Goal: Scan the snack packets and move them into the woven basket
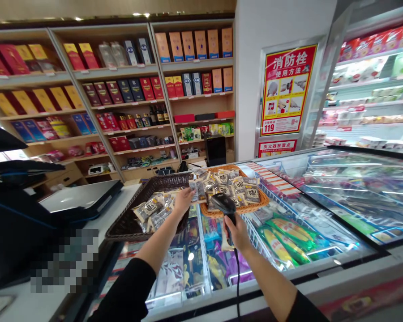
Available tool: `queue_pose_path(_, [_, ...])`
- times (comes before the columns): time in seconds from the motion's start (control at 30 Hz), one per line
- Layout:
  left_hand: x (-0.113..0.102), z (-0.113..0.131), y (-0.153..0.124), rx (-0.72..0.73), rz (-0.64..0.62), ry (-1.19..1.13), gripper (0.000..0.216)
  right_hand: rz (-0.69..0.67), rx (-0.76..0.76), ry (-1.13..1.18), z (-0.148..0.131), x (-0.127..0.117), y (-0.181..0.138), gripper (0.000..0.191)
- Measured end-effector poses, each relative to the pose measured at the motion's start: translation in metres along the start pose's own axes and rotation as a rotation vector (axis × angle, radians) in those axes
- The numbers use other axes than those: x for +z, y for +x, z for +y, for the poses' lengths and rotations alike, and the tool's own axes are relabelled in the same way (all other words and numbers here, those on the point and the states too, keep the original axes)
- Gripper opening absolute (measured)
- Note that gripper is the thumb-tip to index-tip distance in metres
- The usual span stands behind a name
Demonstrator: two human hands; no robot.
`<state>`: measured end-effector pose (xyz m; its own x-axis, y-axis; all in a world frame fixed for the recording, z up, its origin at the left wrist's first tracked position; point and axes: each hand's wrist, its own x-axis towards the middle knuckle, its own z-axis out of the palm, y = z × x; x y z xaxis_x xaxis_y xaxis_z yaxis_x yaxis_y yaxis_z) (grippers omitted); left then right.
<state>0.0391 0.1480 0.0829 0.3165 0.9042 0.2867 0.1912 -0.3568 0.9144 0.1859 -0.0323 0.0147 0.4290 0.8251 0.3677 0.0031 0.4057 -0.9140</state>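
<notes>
Glass-topped freezer (359,269), dark woven basket (126,220), orange basket (260,203)

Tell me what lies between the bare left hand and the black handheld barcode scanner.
The head view shows a small beige-and-clear plastic packet, pinched by the left hand, and similar packets in an orange wicker basket.

Far left, I see wooden shelves (204,64) of boxes (188,46) | far centre, white wall (246,89), red poster (285,91) | far right, lit chiller (372,82)
</notes>
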Motion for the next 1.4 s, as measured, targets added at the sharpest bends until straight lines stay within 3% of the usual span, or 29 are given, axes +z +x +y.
queue_pose_path(0.1, [-0.001,-0.012,-0.007,-0.04,-0.039,-0.166,0.038,-0.103,0.027,0.019,-0.003,0.012,-0.01,0.037])
queue_pose_path(0.27, [0.006,-0.014,-0.01,0.104,-0.105,-0.248,0.033,-0.11,0.029,0.069,-0.004,0.017,-0.017,0.036])
queue_pose_path(0.53, [0.002,-0.008,-0.019,0.248,-0.075,0.082,0.019,-0.037,-0.006,0.125,-0.003,0.023,-0.018,0.041])
queue_pose_path(0.7, [0.003,-0.002,-0.025,0.283,-0.075,0.118,0.026,0.0,-0.016,0.177,-0.005,0.031,-0.021,0.041])
queue_pose_path(1.03, [0.004,-0.003,-0.027,0.308,-0.069,0.212,0.026,-0.077,-0.005,0.182,-0.001,0.027,-0.02,0.041])
queue_pose_path(1.13, [0.003,0.005,-0.03,0.314,0.021,0.259,0.031,-0.072,-0.002,0.175,0.0,0.026,-0.019,0.041])
queue_pose_path(1.23, [-0.009,0.018,-0.033,0.391,0.239,0.351,0.042,-0.006,-0.007,0.197,0.001,0.023,-0.016,0.04])
queue_pose_path(1.3, [-0.024,0.026,-0.035,0.407,0.307,0.507,0.047,0.067,0.003,0.201,0.003,0.019,-0.013,0.039])
queue_pose_path(1.33, [-0.033,0.029,-0.038,0.375,0.278,0.617,0.046,0.108,0.009,0.198,0.004,0.016,-0.011,0.039])
queue_pose_path(1.4, [-0.05,0.029,-0.045,0.243,0.081,0.843,0.041,0.178,0.024,0.184,0.005,0.012,-0.008,0.04])
